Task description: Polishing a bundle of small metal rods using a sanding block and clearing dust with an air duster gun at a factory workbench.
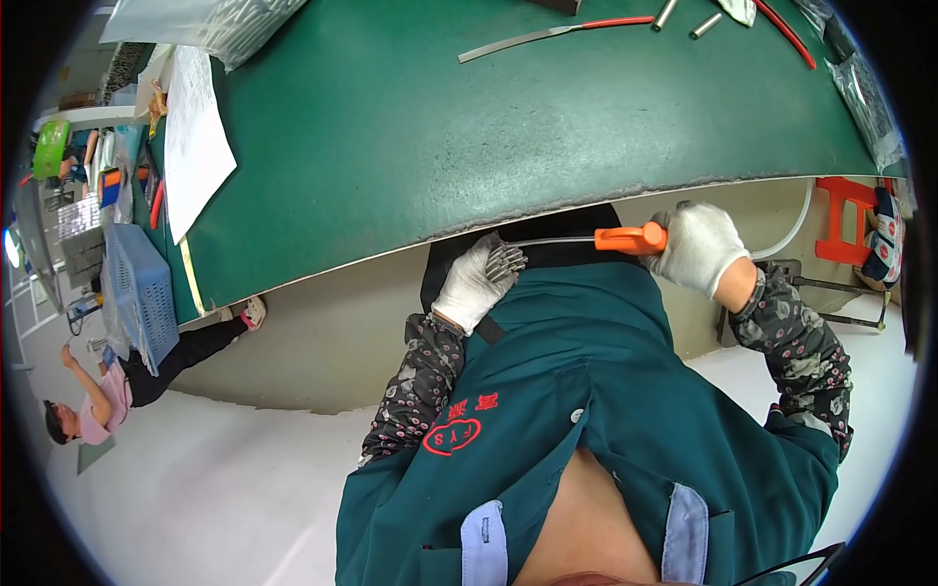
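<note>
Below the table's front edge, my left hand (467, 293), in a white glove, is closed around several small shiny metal pieces (505, 261). My right hand (702, 251), gloved in white too, grips an orange air blow gun (627, 239). The gun's thin metal nozzle (555, 241) points left, and its tip reaches the metal pieces in my left hand. A pale hose (796, 227) curves up to the right behind my right wrist. Whether the gun's trigger is pressed I cannot tell.
On the green table (391, 146) lie a red-handled flat file (557, 37), short metal tubes (705, 25), a paper sheet (195, 146) and a plastic bag (220, 24). A blue basket (147, 293) and another person (103, 396) are left; an orange stool (840, 220) stands right.
</note>
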Demonstrator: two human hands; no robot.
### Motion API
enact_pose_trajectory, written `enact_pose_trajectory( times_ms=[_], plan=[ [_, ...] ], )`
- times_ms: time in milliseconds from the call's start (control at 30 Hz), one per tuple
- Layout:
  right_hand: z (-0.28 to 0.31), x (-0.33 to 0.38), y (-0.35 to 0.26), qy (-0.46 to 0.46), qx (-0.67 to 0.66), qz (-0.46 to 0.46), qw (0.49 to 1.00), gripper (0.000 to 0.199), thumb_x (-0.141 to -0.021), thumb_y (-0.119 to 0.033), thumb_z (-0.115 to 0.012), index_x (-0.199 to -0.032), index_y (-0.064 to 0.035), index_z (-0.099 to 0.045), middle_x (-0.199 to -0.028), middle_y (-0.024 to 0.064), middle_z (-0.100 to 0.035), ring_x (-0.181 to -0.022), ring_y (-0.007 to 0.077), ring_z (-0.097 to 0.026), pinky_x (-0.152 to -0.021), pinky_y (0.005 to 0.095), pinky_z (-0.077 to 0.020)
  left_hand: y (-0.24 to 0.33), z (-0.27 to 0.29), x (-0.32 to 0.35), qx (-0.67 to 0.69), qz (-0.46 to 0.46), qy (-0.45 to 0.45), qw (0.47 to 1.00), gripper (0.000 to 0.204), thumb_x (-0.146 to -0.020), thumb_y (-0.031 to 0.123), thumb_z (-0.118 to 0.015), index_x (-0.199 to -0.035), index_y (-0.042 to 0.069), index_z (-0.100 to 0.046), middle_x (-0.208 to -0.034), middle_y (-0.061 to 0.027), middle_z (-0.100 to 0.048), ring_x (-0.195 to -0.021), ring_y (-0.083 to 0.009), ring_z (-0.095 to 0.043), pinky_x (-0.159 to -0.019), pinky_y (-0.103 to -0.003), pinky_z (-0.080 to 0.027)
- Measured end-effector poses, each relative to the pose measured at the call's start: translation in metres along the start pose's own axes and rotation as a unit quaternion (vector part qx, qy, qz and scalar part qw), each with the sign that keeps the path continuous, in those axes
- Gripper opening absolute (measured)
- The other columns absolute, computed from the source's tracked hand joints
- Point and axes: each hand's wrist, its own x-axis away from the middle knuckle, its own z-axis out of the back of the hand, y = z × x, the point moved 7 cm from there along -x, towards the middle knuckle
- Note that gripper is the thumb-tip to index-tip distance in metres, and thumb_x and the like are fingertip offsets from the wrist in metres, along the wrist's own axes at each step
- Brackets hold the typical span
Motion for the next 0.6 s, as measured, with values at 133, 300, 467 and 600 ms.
enact_pose_trajectory(
  times_ms=[133,300,467,600],
  plan=[
    [-0.001,0.0,0.002,0.012,-0.007,-0.002,1.0,0.019,-0.063,-0.025,-0.066,-0.073,-0.0094,-0.064,-0.064,0.0129,-0.06,-0.064,0.0305,-0.059,-0.06,0.0391,-0.0481,0.0,0.002,0.001,0.029,-0.01,0.024,0.999,0.054,-0.069,-0.01,-0.064,-0.116,-0.005,-0.039,-0.099,-0.0071,-0.056,-0.092,-0.0115,-0.055,-0.083,-0.023,-0.045],
    [-0.003,0.0,0.0,0.0,-0.012,-0.002,1.0,0.019,-0.062,-0.025,-0.067,-0.073,-0.0095,-0.064,-0.064,0.0126,-0.06,-0.064,0.0302,-0.06,-0.06,0.0385,-0.0483,-0.003,0.005,-0.002,-0.007,-0.012,0.01,1.0,0.055,-0.068,-0.009,-0.065,-0.117,-0.004,-0.039,-0.097,-0.0063,-0.056,-0.092,-0.0116,-0.056,-0.082,-0.023,-0.045],
    [-0.005,0.0,0.006,-0.004,-0.012,-0.011,1.0,0.019,-0.062,-0.024,-0.066,-0.072,-0.0087,-0.064,-0.064,0.0126,-0.06,-0.064,0.0303,-0.06,-0.06,0.0381,-0.0485,0.0,0.002,-0.003,0.048,0.002,0.004,0.999,0.057,-0.069,-0.009,-0.065,-0.119,-0.004,-0.038,-0.097,-0.0062,-0.056,-0.093,-0.0113,-0.055,-0.082,-0.023,-0.045],
    [-0.003,0.002,-0.003,-0.044,-0.012,-0.009,0.999,0.019,-0.061,-0.023,-0.066,-0.074,-0.009,-0.064,-0.065,0.0124,-0.061,-0.066,0.0297,-0.06,-0.061,0.0381,-0.0484,0.001,0.004,0.0,-0.02,-0.004,0.021,1.0,0.055,-0.068,-0.009,-0.065,-0.117,-0.004,-0.039,-0.098,-0.0066,-0.056,-0.093,-0.0113,-0.054,-0.082,-0.022,-0.045]
  ],
)
